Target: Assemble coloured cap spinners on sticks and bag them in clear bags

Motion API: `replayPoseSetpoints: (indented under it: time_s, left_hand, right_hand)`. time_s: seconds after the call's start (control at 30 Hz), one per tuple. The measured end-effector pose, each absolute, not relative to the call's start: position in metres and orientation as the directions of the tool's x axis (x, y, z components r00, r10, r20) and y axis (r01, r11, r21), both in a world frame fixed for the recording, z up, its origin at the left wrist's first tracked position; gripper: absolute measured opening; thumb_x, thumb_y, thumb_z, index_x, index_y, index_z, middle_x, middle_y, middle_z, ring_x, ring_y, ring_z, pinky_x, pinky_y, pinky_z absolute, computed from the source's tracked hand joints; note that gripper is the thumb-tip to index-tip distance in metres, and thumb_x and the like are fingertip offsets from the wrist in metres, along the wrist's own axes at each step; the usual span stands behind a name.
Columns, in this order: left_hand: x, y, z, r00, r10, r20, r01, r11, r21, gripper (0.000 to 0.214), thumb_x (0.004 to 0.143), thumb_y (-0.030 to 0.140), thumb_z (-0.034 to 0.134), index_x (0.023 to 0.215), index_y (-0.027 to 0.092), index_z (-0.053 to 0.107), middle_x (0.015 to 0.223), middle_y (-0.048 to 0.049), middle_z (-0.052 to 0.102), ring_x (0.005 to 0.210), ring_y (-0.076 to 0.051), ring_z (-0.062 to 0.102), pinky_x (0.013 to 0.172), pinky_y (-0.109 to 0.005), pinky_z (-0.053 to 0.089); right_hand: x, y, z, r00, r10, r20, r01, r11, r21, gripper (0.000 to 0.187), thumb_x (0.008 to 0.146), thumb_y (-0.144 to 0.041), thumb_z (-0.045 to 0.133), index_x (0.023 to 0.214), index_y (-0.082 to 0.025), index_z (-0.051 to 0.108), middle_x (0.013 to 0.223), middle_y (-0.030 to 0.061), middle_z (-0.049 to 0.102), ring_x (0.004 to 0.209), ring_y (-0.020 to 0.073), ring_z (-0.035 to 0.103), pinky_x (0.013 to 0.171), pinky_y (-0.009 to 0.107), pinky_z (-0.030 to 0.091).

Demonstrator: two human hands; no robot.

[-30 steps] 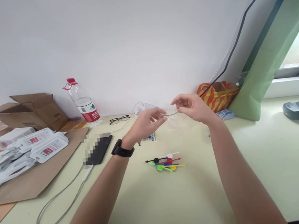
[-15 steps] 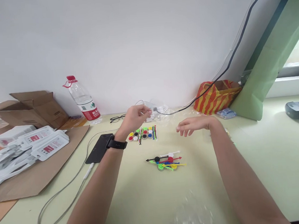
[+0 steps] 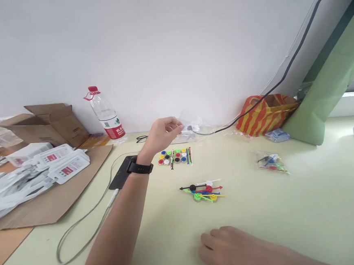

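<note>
My left hand reaches far across the desk, fingers pinched on a clear plastic bag near the wall. Just in front of it lies a neat row of coloured discs and sticks. Closer to me is a loose pile of coloured arrow-shaped sticks and discs. My right hand rests low on the desk near the bottom edge, palm down, fingers loosely curled, holding nothing I can see. A black watch is on my left wrist.
A small sealed bag of coloured parts lies at the right. A water bottle, glasses, a phone with its cable, cardboard box, white packages and a striped bag line the desk.
My hands parted: the left carried the clear bag toward the wall, the right dropped down to the near desk edge. The view shifted slightly left.
</note>
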State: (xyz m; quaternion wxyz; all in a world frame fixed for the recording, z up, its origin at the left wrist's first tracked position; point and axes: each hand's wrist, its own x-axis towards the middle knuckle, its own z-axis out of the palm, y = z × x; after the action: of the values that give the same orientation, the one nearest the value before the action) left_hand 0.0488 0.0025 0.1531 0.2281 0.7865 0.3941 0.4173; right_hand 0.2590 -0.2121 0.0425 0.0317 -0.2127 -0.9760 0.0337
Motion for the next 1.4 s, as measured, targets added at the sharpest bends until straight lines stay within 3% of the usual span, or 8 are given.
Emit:
replayPoseSetpoints:
  time_s: [0.23, 0.4, 0.6, 0.73, 1.0, 1.2, 1.3, 1.4]
  left_hand:
    - [0.049, -0.005, 0.160, 0.328, 0.804, 0.496, 0.422, -0.594, 0.685, 0.028, 0.090, 0.046, 0.067, 0.091, 0.018, 0.073, 0.081, -0.0053, 0.074, 0.074, -0.016, 0.067, 0.067, -0.028, 0.055]
    - [0.048, -0.008, 0.164, 0.329, 0.800, 0.501, 0.417, -0.599, 0.683, 0.031, 0.090, 0.048, 0.067, 0.091, 0.017, 0.073, 0.086, -0.0073, 0.075, 0.077, -0.017, 0.068, 0.069, -0.029, 0.055]
    - [0.037, -0.004, 0.166, 0.310, 0.833, 0.459, 0.458, -0.554, 0.695, 0.037, 0.087, 0.053, 0.070, 0.087, 0.016, 0.075, 0.080, -0.0072, 0.076, 0.072, -0.017, 0.067, 0.064, -0.027, 0.053]
    - [0.029, 0.000, 0.165, 0.301, 0.860, 0.412, 0.481, -0.511, 0.713, 0.037, 0.084, 0.053, 0.073, 0.084, 0.017, 0.075, 0.077, -0.0064, 0.075, 0.070, -0.017, 0.066, 0.060, -0.025, 0.049]
    - [0.032, 0.008, 0.149, 0.340, 0.878, 0.336, 0.529, -0.474, 0.704, 0.038, 0.076, 0.055, 0.078, 0.072, 0.018, 0.072, 0.067, -0.0028, 0.070, 0.063, -0.015, 0.061, 0.052, -0.023, 0.041]
    - [0.037, 0.011, 0.145, 0.409, 0.878, 0.250, 0.587, -0.463, 0.664, 0.044, 0.083, 0.060, 0.069, 0.071, 0.019, 0.074, 0.068, -0.0050, 0.073, 0.057, -0.015, 0.059, 0.047, -0.024, 0.039]
    - [0.043, 0.009, 0.145, 0.424, 0.870, 0.251, 0.587, -0.475, 0.656, 0.047, 0.085, 0.062, 0.066, 0.071, 0.018, 0.073, 0.067, -0.0051, 0.072, 0.054, -0.014, 0.058, 0.043, -0.023, 0.037]
    - [0.052, 0.004, 0.146, 0.451, 0.866, 0.214, 0.572, -0.465, 0.675, 0.049, 0.088, 0.064, 0.062, 0.075, 0.018, 0.074, 0.071, -0.0056, 0.074, 0.055, -0.014, 0.060, 0.042, -0.023, 0.038]
  right_hand:
    - [0.270, -0.226, 0.011, -0.922, 0.388, -0.006, 0.383, 0.908, -0.171, 0.029, 0.089, -0.022, 0.069, 0.068, -0.021, 0.049, 0.069, -0.0020, 0.062, 0.057, 0.0150, 0.053, 0.047, 0.030, 0.031]
    - [0.306, -0.196, 0.077, -0.864, 0.502, -0.041, 0.376, 0.588, -0.717, 0.006, 0.092, -0.018, 0.061, 0.089, -0.023, 0.061, 0.083, -0.0022, 0.068, 0.071, 0.0126, 0.062, 0.065, 0.022, 0.047]
    - [0.410, -0.075, 0.104, -0.305, 0.948, -0.088, 0.316, 0.014, -0.949, 0.061, 0.081, -0.030, 0.077, 0.129, -0.029, 0.040, 0.104, 0.0053, 0.072, 0.065, 0.0147, 0.063, 0.067, 0.033, 0.055]
    - [0.457, -0.015, 0.068, 0.236, 0.955, -0.178, 0.269, -0.240, -0.933, 0.073, 0.061, -0.019, 0.087, 0.118, -0.026, 0.043, 0.073, 0.0008, 0.067, 0.060, 0.0202, 0.063, 0.058, 0.034, 0.056]
    - [0.443, 0.034, 0.032, 0.486, 0.871, 0.067, 0.338, -0.117, -0.934, 0.034, 0.073, -0.030, 0.076, 0.094, -0.026, 0.049, 0.086, 0.0061, 0.067, 0.081, 0.0236, 0.069, 0.072, 0.037, 0.060]
    - [0.443, 0.036, 0.056, 0.521, 0.816, 0.251, 0.574, -0.117, -0.810, 0.035, 0.067, -0.041, 0.082, 0.090, -0.020, 0.067, 0.105, 0.0130, 0.069, 0.113, 0.0334, 0.060, 0.097, 0.046, 0.049]
    - [0.426, 0.016, 0.097, 0.257, 0.902, 0.346, 0.740, 0.047, -0.671, 0.028, 0.080, -0.044, 0.074, 0.092, -0.019, 0.073, 0.100, 0.0120, 0.073, 0.099, 0.0295, 0.066, 0.091, 0.044, 0.051]
    - [0.383, -0.020, 0.141, -0.140, 0.914, 0.382, 0.632, 0.379, -0.676, 0.031, 0.090, -0.049, 0.066, 0.098, -0.021, 0.076, 0.103, 0.0098, 0.075, 0.095, 0.0265, 0.068, 0.083, 0.038, 0.055]
